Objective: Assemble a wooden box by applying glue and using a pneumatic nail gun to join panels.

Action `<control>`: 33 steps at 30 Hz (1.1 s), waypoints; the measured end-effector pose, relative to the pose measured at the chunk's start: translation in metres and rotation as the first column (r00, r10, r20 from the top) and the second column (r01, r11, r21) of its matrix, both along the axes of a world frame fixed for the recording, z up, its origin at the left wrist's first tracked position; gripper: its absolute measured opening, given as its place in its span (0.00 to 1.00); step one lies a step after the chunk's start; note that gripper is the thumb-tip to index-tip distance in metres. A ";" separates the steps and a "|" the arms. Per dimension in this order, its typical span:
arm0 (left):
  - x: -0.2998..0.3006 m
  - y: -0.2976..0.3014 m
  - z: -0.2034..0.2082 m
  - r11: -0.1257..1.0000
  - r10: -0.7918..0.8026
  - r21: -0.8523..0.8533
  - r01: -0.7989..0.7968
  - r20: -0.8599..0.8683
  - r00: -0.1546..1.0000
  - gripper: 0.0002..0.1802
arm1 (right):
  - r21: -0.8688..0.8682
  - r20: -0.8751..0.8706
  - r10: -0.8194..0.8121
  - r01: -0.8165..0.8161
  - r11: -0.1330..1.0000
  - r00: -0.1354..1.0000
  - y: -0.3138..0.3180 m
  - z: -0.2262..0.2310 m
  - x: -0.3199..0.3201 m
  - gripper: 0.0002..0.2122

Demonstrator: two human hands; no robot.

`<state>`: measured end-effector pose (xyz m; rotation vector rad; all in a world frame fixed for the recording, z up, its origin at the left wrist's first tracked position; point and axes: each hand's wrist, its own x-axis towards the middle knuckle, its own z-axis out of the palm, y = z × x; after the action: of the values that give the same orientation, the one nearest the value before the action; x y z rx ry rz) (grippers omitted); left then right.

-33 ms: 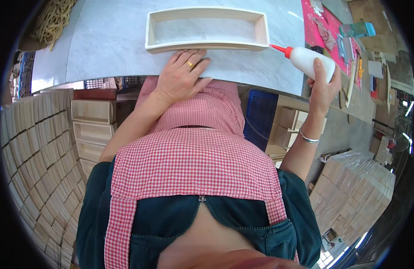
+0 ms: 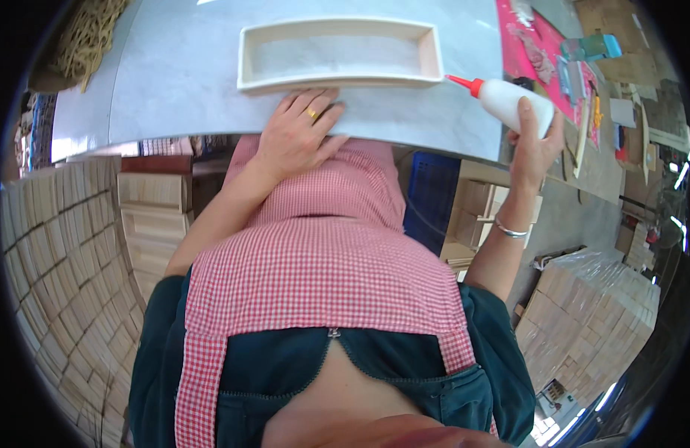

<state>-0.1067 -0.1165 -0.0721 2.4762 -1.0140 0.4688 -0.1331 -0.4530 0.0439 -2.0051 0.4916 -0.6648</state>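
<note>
A shallow rectangular wooden frame (image 2: 337, 83) lies on the pale marbled tabletop, whose surface shows through its middle. My left hand (image 2: 300, 133) rests at the table's near edge, fingers stretched toward the frame's near wall; whether the fingertips touch it is hard to tell. Nothing is held in that hand, and a gold ring is on one finger. In my right hand (image 2: 538, 145) is a white squeeze bottle (image 2: 509, 103), tilted with its red nozzle (image 2: 464, 84) pointing left. The nozzle tip is right beside the frame's near right corner.
A pink sheet (image 2: 528, 45) with assorted tools and a teal bottle (image 2: 590, 48) lies at the right. Bundled bands (image 2: 84, 41) sit at the far left. Stacked wooden pieces (image 2: 61, 269) stand below left, with wooden boxes (image 2: 152, 192) beside them. A wrapped stack (image 2: 591, 313) stands lower right.
The frame, hands and bottle appear shifted slightly left and down in the picture, along with the table. Their places relative to each other look almost the same.
</note>
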 end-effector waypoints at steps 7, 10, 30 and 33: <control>-0.010 0.013 0.025 0.995 -0.074 -0.077 0.059 -0.197 0.978 0.23 | 0.024 0.194 -0.168 0.167 0.986 0.967 -0.052 -0.029 0.047 0.22; -0.017 0.020 0.037 0.993 -0.099 -0.087 0.083 -0.186 0.978 0.21 | -0.061 0.182 -0.263 0.278 0.959 0.947 -0.086 -0.038 0.099 0.23; 0.040 -0.018 0.087 0.970 0.067 0.244 -0.017 -0.197 0.978 0.37 | -0.446 -0.068 -0.667 0.576 0.685 0.742 -0.241 -0.063 -0.037 0.19; 0.043 -0.016 0.092 0.946 0.075 0.325 -0.009 -0.191 0.979 0.39 | -0.702 -0.211 -0.831 0.512 0.495 0.514 -0.249 -0.126 -0.184 0.24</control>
<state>-0.0632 -0.1324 0.0200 2.7685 -1.0244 0.0603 -0.3172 -0.7019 -0.0823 -2.5415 1.7457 -0.7890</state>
